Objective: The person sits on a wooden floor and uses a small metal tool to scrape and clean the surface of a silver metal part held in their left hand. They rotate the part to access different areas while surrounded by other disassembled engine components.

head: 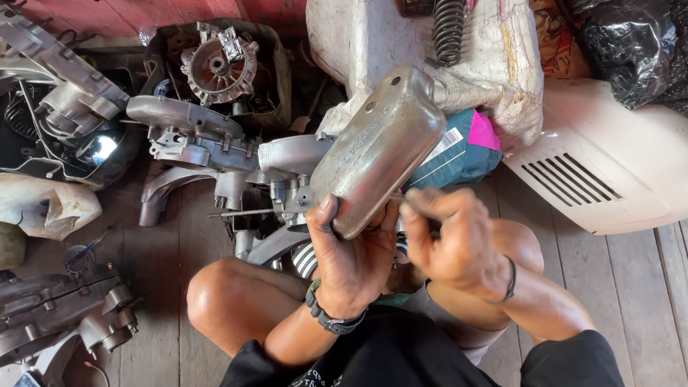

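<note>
You sat on the wooden floor (631, 287) with your knees up, and you held a shiny metal engine cover (380, 147) up in front of you. Your left hand (351, 254) gripped its lower end, with the thumb (326, 215) pressed on the outside and the other fingers tucked underneath. The cover tilted up and away from you, and it had two small holes near its top end. Your right hand (451, 240) was just beside the cover's lower right edge, curled into a loose fist. It seemed to pinch something small, but I could not tell what it was. You wore a dark band on each wrist. Right behind the cover sat a grey engine block (287, 179) with a thin metal rod (240, 213) sticking out to the left. A blue and pink packet (466, 150) lay just beside the cover on the right. A round finned metal part (218, 68) sat in a dark box farther back on the left. A black coil spring (448, 29) rested on a dirty white sack (494, 64) at the top. A white plastic panel (609, 165) with slots lay well off to the right, and more grey engine parts (64, 315) lay on the floor to your left.
</note>
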